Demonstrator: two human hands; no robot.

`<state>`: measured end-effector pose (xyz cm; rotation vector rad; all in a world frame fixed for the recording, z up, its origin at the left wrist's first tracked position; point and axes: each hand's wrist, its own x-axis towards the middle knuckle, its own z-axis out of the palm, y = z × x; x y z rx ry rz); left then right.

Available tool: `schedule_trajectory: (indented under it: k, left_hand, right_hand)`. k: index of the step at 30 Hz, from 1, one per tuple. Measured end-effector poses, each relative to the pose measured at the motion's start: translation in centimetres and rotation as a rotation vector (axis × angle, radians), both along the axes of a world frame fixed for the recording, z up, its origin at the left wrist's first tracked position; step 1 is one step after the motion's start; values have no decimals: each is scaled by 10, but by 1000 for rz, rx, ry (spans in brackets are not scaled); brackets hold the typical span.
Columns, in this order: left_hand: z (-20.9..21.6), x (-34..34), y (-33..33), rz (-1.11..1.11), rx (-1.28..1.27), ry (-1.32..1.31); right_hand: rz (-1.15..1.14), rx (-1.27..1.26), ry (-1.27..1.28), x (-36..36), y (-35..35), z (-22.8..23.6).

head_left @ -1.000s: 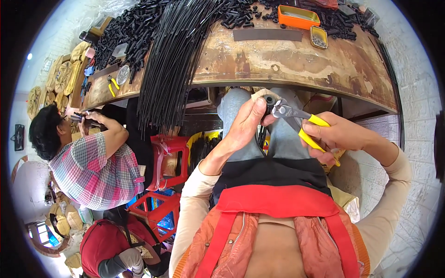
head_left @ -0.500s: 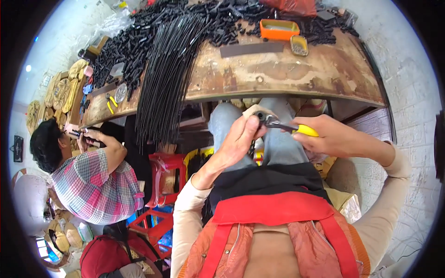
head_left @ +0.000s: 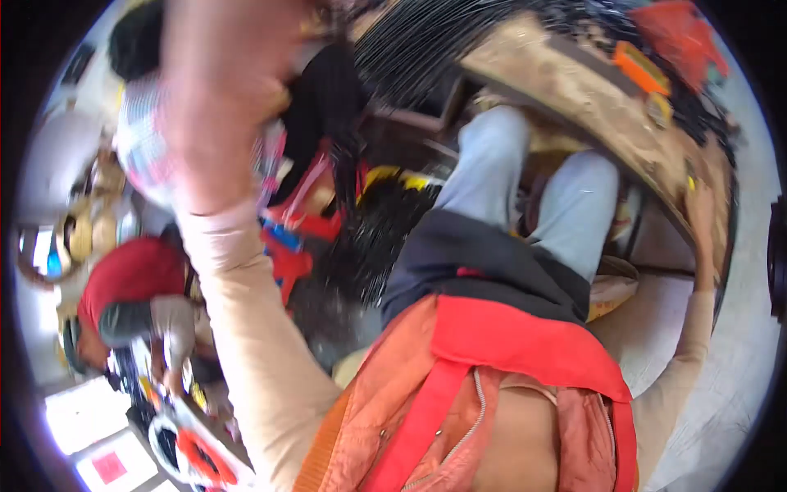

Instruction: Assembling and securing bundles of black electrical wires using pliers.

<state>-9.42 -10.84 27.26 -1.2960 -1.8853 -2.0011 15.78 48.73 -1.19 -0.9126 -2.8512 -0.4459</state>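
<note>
My left hand (head_left: 234, 90) is raised large and close at the upper left, smeared by motion. Its fingers run out of the picture or blur, so what it holds, if anything, is hidden. A blurred dark strand (head_left: 348, 135) shows just right of it. Far to the right, my right hand (head_left: 700, 209) rests on the right end of the wooden workbench (head_left: 533, 53). A bit of yellow handle shows at its fingers, from the pliers (head_left: 691, 183); their jaws cannot be made out.
Long thin black rods (head_left: 426, 41) lie across the bench beside an orange tray (head_left: 641, 67) and a red plastic bag (head_left: 676, 37). Several black rods stand low by red stools (head_left: 320, 209). One person (head_left: 143, 139) sits at the left; another in red (head_left: 135, 283) bends over behind.
My view has swung left. My hands, together over my lap before with pliers on a black tubular part, are now far apart: left raised up-left, right moved to the bench's right end.
</note>
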Motion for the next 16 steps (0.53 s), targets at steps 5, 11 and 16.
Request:
schedule_trajectory:
  k: [5, 11, 16]
  left_hand:
    - [-216, 13, -26, 15, -709, -443]
    - [-457, -33, -124, 506, -1144, 260]
    - [-553, 22, -175, -106, -1900, -235]
  right_hand:
    - [105, -46, 2, -24, 16, -14]
    - [143, -99, -94, -31, -14, 7]
    - [45, -321, -173, -1, 79, 8]
